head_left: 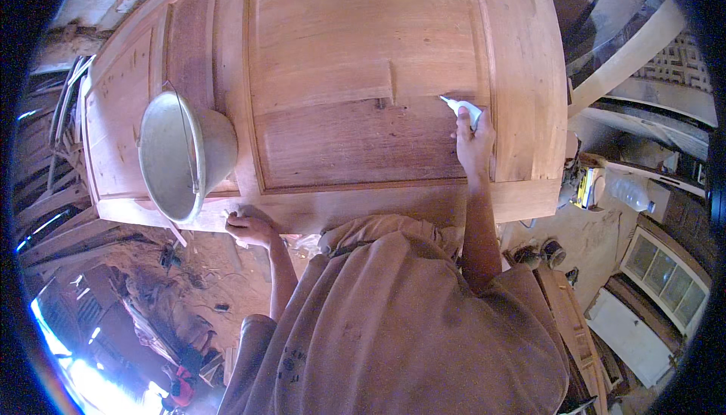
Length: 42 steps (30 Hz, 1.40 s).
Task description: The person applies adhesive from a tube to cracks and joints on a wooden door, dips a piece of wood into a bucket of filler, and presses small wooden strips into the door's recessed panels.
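Note:
A large panelled wooden door (363, 143) lies flat in front of me. My right hand (475, 139) is wrapped round a small white squeeze bottle (466, 109), its pointed nozzle tilted to the left over the door's middle panel, close to a seam between lighter and darker boards. At the door's near edge, my left hand (252, 229) is closed on a small pale thing that I cannot make out. Just beyond that hand, a pale bucket (218, 143) with a wire handle rests on the door.
Stacked timber (57, 211) lines the left side. On the floor at right are a clear plastic bottle (629, 191), a yellow box (585, 188), a window frame (665, 271) and a white board (629, 337). Planks (567, 324) lie beside me at lower right.

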### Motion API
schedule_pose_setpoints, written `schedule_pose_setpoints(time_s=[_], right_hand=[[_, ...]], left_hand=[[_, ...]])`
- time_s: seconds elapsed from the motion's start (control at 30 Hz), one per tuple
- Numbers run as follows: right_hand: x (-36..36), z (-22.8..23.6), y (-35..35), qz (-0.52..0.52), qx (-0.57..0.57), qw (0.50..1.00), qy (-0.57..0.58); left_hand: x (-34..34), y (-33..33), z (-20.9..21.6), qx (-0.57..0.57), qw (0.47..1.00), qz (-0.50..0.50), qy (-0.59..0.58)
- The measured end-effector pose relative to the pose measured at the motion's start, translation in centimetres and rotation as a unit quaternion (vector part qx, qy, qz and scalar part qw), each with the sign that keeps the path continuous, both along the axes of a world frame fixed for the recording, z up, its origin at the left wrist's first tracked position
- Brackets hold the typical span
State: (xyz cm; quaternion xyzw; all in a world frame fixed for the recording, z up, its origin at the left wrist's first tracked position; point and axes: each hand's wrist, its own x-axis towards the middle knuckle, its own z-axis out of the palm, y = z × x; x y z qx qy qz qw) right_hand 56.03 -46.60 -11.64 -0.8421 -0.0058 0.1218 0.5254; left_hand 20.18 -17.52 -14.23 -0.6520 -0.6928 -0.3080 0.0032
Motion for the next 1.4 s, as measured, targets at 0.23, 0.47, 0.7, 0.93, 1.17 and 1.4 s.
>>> schedule_pose_setpoints(time_s=[0.23,0.47,0.7,0.93,1.17,1.4], right_hand=[[0.0,-0.4,0.2,-0.008,0.032,0.999,-0.009],[0.2,-0.8,-0.2,0.012,0.006,1.0,-0.018],[-0.2,-1.0,-0.1,-0.006,0.024,1.0,0.011],[-0.4,-1.1,-0.4,-0.024,0.028,0.999,0.021],[-0.4,-1.5,-0.1,-0.035,0.045,0.998,0.006],[-0.5,-2.1,-0.1,-0.063,0.052,0.997,0.006]], left_hand=[[-0.6,0.4,-0.3,-0.019,0.999,0.008,0.028],[-0.3,0.4,-0.5,-0.01,1.0,0.011,0.006],[-0.8,0.6,-0.6,0.001,1.0,0.005,0.004],[-0.8,0.9,-0.8,0.011,1.0,-0.007,0.008],[-0.6,0.7,-0.5,0.016,1.0,-0.001,0.017],[0.2,0.6,0.1,0.01,1.0,0.002,0.003]])
